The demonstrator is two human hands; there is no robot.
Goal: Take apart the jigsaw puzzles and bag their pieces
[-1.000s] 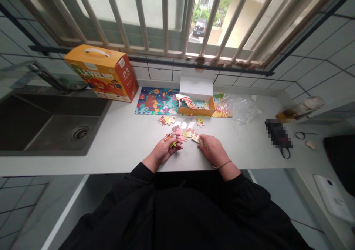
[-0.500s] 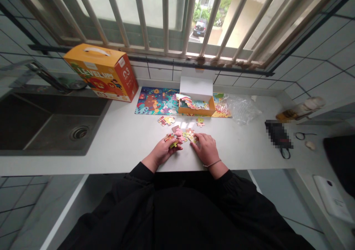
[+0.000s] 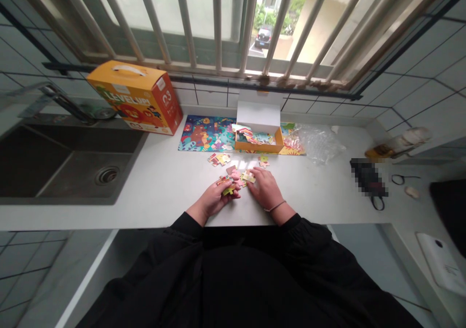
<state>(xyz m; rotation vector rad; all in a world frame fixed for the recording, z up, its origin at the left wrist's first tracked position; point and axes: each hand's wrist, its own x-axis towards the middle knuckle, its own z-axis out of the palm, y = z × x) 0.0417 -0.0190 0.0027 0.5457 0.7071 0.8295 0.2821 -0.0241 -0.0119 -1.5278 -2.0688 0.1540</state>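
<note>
My left hand (image 3: 217, 195) is closed on several puzzle pieces (image 3: 229, 190), yellow-green and red, held just over the counter. With thumb and fingertips, my right hand (image 3: 266, 188) grips a pale yellow puzzle piece (image 3: 249, 176) at the right side of a small cluster. Pink puzzle pieces (image 3: 236, 174) of that cluster lie between the hands, partly covered by the left one. Farther back lie joined red-and-yellow pieces (image 3: 219, 159) and a yellow-and-pink pair (image 3: 263, 161).
An open orange box (image 3: 259, 148) with cards and pieces inside stands on a colourful picture strip (image 3: 204, 134). Crumpled clear plastic (image 3: 322, 143) lies at its right. A large orange carton (image 3: 136, 97) stands beside the sink (image 3: 120, 192). A blurred black object (image 3: 369, 177) lies right.
My right hand has shifted slightly left and forward with the pale yellow piece, closer to the cluster. My left hand stays nearly still, holding its pieces.
</note>
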